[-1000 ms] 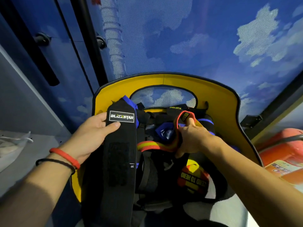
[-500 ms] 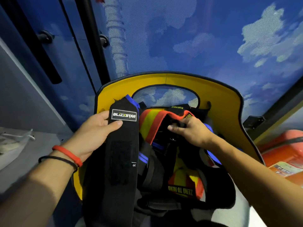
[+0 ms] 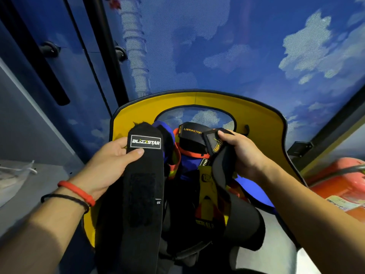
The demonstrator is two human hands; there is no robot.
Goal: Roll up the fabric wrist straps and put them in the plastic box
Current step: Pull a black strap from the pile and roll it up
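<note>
My left hand [image 3: 114,161] pinches the top of a long black wrist strap [image 3: 144,194] with a white BLIZZSTAR label; the strap hangs straight down, unrolled. My right hand [image 3: 243,155] grips the labelled end of a second black strap [image 3: 223,182], lifted out of a pile of straps. That pile, black, blue, orange and yellow, fills a yellow fabric bag [image 3: 256,123] with a cut-out handle. A black LARA STAR strap [image 3: 192,135] lies at the top of the pile. No plastic box is in view.
An orange-red cylinder with a label [image 3: 339,186] lies to the right of the bag. A grey shelf surface [image 3: 39,190] with a white plastic item [image 3: 17,173] is on the left. Blue sky-print panels and black frame bars stand behind.
My right hand let go of the orange and yellow strap and took hold of a black strap, lifting it up. My left hand kept holding the BLIZZSTAR strap in place.
</note>
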